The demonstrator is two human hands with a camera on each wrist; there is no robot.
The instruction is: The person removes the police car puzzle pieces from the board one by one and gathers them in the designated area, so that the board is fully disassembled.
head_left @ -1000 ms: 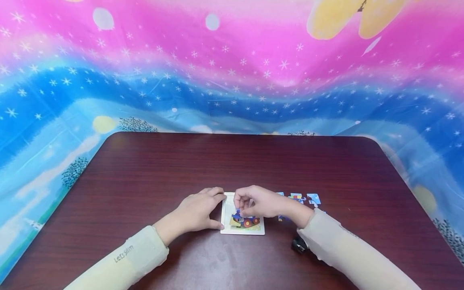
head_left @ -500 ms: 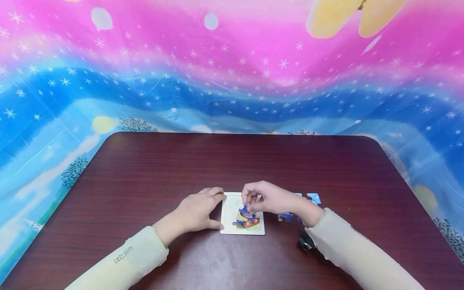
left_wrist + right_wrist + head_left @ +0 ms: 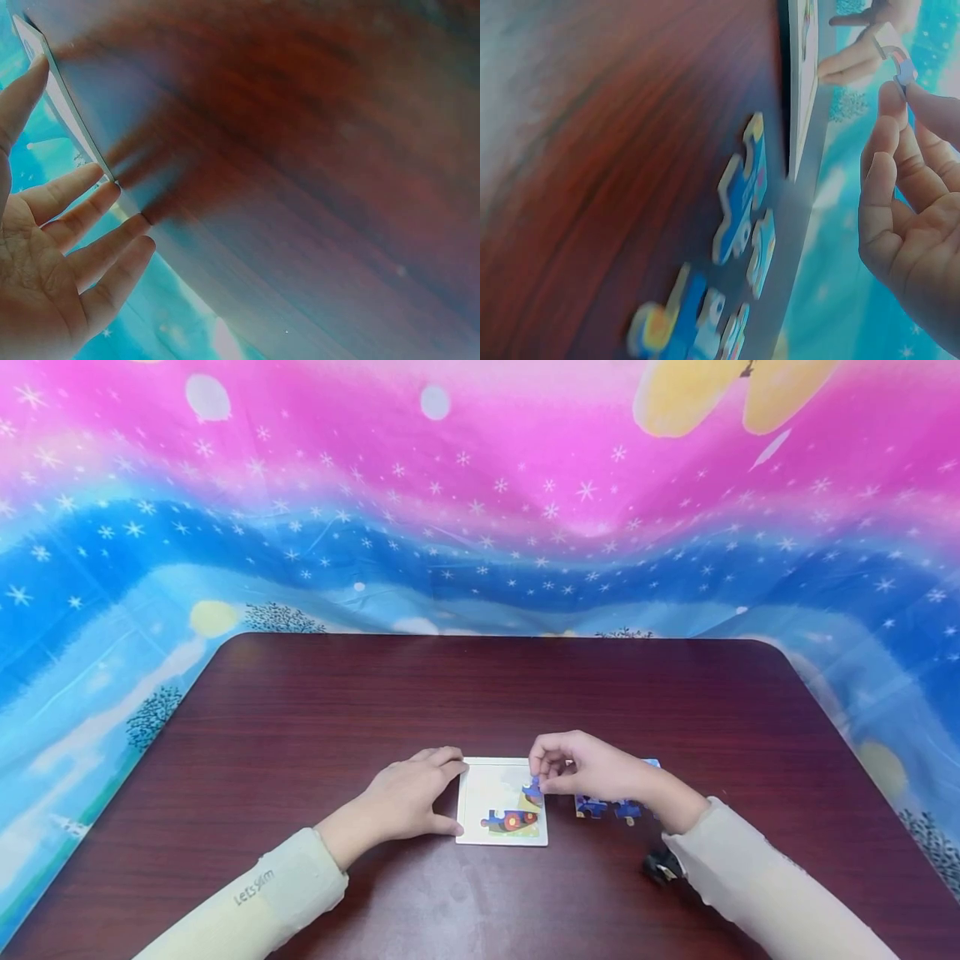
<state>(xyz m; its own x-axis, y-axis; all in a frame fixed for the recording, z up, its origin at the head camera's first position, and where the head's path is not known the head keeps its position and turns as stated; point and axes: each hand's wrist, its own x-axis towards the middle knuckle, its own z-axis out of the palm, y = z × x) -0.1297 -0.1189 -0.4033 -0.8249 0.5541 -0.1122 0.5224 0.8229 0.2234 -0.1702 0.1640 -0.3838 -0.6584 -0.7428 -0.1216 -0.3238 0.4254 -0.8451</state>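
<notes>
A white puzzle board lies on the table in front of me in the head view. Along its lower right, joined puzzle pieces show red wheels. My left hand touches the board's left edge with thumb and fingertips; in the left wrist view its fingers are fairly straight and spread. Between thumb and fingertips, my right hand pinches a blue and yellow puzzle piece, held tilted over the board's right side. The right wrist view shows this piece nearly edge-on, above the table.
Several loose puzzle pieces lie right of the board, partly hidden under the right forearm. In the right wrist view, a blue piece lies near the board's edge. A black device sits at the right wrist. A patterned cloth hangs behind the table.
My right hand has moved right across the board with the pinched piece, uncovering the board's middle and left. The left hand has stayed at the board's left edge.
</notes>
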